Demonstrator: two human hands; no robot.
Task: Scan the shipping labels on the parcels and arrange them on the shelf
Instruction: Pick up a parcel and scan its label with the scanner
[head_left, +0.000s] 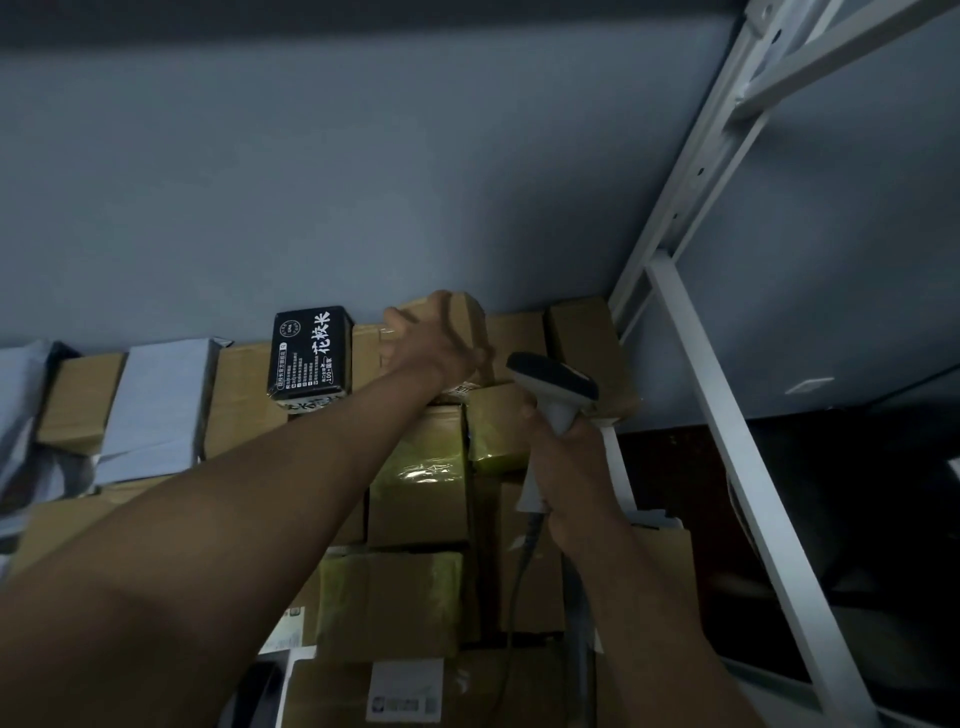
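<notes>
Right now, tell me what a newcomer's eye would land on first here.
The left hand reaching up to a brown parcel atop the stacked cartons at centre. Beside it, the right hand grips a white barcode scanner. Left of the reach, a black box with white lettering stands out among brown cardboard.
</notes>
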